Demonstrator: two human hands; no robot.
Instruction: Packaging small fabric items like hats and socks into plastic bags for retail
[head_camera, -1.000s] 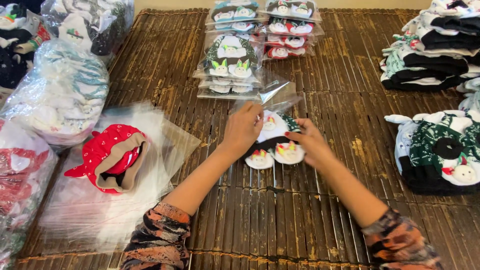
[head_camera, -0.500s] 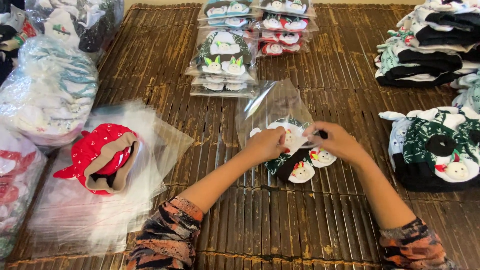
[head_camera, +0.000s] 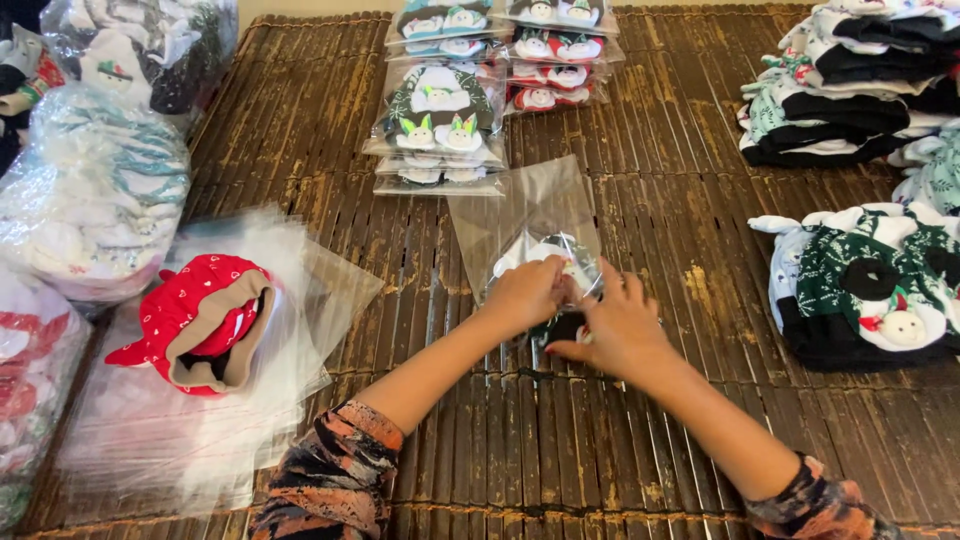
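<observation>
A clear plastic bag (head_camera: 520, 215) lies on the brown slatted mat (head_camera: 640, 420) in the middle of the view. A dark green and white fabric piece (head_camera: 553, 258) with small figures on it sits partly inside the bag's near end. My left hand (head_camera: 524, 293) grips the bag's mouth and the fabric from the left. My right hand (head_camera: 618, 330) holds the fabric's near end from the right, fingers curled on it. Both hands touch each other over the bag's opening.
Two stacks of bagged fabric pieces (head_camera: 440, 120) (head_camera: 553, 50) lie at the back. Unbagged stacks sit at right (head_camera: 868, 290) (head_camera: 850, 85). A red fabric piece (head_camera: 205, 320) rests on a pile of clear bags (head_camera: 190, 420) at left, beside large full plastic sacks (head_camera: 95, 195).
The hands have drawn the fabric piece from outside the bag into its mouth. Much of the fabric now shows through the plastic.
</observation>
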